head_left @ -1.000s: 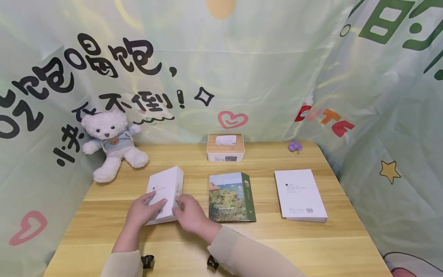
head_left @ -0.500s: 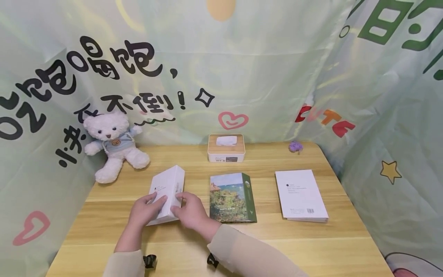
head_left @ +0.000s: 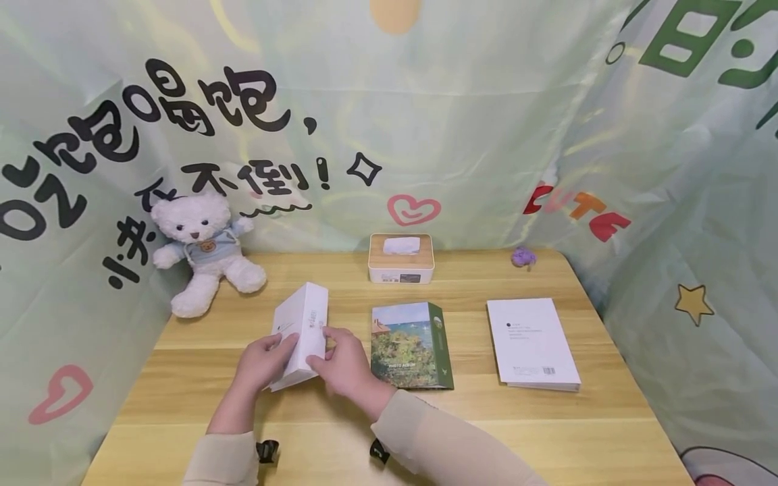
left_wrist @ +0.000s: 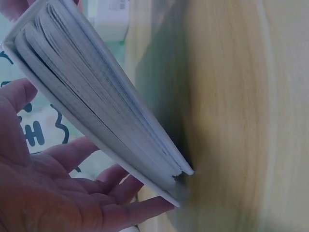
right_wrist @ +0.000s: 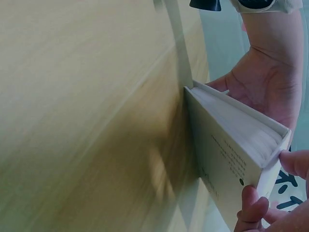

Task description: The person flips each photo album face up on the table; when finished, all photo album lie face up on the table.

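A thick white book point(head_left: 304, 337) is held tilted up on its edge at the left of the table, its spine turned to the right. The left hand point(head_left: 258, 364) supports its left cover; in the left wrist view the fingers of that hand point(left_wrist: 72, 188) spread along the cover beside the page edges point(left_wrist: 96, 87). The right hand point(head_left: 348, 364) grips the spine side, thumb on the spine. In the right wrist view, the right hand's fingers point(right_wrist: 253, 208) pinch the book's spine corner point(right_wrist: 270, 174), and the left hand point(right_wrist: 265, 82) lies behind the far cover.
A photo album point(head_left: 404, 344) with a painted cover lies mid-table, and another white book point(head_left: 535, 343) lies to the right. Behind them are a tissue box point(head_left: 401, 260) and a purple item point(head_left: 523, 256). A white teddy bear point(head_left: 206, 253) sits at the back left of the table point(head_left: 486, 432).
The white book has tilted more upright, so that more of its spine shows. Both hands have moved slightly to the right with it, still holding it.
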Available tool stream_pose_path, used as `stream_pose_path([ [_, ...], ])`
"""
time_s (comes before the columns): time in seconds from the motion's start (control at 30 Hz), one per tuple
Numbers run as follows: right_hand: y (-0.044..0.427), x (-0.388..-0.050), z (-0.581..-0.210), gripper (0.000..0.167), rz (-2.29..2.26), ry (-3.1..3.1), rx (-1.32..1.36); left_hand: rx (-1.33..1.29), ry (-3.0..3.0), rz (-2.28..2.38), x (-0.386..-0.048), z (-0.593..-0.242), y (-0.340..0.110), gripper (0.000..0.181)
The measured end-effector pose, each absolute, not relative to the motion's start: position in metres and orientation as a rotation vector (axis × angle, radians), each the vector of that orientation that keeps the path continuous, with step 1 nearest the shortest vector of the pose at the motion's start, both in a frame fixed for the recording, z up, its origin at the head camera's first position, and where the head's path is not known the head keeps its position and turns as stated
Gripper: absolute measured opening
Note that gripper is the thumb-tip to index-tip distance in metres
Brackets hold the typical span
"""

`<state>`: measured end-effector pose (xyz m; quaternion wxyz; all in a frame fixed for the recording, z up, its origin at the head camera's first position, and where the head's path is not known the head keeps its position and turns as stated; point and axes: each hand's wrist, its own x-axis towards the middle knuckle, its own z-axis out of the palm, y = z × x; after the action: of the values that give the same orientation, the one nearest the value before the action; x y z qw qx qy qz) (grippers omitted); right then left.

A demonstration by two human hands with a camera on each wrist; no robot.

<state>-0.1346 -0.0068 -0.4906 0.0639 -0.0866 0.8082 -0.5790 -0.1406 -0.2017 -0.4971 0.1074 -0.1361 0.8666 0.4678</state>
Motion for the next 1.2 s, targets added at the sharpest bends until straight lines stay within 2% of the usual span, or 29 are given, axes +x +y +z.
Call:
stream_pose_path([
  [0.47,-0.004,-0.134,-0.487,0.068,-1.762,2.367,-0.472,-0.428,2.468,1.499,-0.137,-0.494,-0.200,0.085],
  [0.77,-0.003,-0.138,-0.490,0.065,-1.866,2.217,-0.386,-0.472,2.446,1.568,-0.137,-0.490,-0.201,0.086],
  [1.0,-0.005,-0.143,-0.491,0.065,-2.008,2.050,-0.382,-0.481,2.413,1.757,-0.136,-0.480,-0.196,0.070],
  [1.2,-0.005,-0.141,-0.489,0.056,-2.019,2.029,-0.391,-0.469,2.445,1.777,-0.134,-0.474,-0.191,0.063],
])
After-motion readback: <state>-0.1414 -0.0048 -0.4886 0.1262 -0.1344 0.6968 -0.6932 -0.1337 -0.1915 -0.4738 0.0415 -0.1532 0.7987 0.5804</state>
